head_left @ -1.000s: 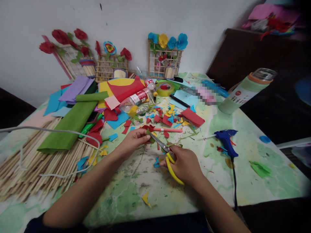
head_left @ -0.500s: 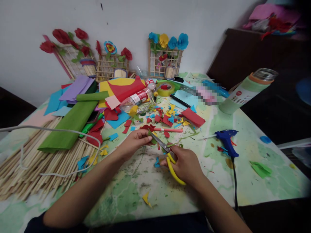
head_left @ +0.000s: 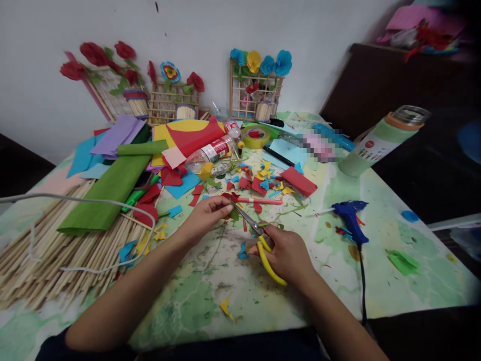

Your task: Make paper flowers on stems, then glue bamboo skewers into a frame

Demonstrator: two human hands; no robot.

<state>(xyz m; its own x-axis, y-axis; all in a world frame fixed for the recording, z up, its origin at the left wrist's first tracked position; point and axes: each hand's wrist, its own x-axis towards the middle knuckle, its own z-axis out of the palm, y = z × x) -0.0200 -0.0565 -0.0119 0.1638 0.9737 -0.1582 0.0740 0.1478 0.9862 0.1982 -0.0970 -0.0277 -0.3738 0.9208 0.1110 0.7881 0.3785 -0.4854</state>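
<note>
Holding yellow-handled scissors (head_left: pixel 270 265) in the right hand (head_left: pixel 290 253), with fingers closed through and around the handles and blades angled up and left. Pinching a small green piece (head_left: pixel 235 215) between left hand (head_left: pixel 206 218) thumb and forefinger, right at the blade tips; cannot tell whether touching the blades or just beside. Compared with half a second ago, has drawn left fingertips slightly back leftward, exposing more green below the blades, while keeping scissors nearly in place. Judged as repositioning during trimming, not yet finished. Noted just beyond the blades: pink-red stick (head_left: pixel 263 201) and coloured paper scraps (head_left: pixel 259 186). Noted farther out: blue glue gun (head_left: pixel 351 218) at right, wooden sticks (head_left: pixel 48 255) at left, flower-trimmed lattice (head_left: pixel 236 95) by the wall.
</note>
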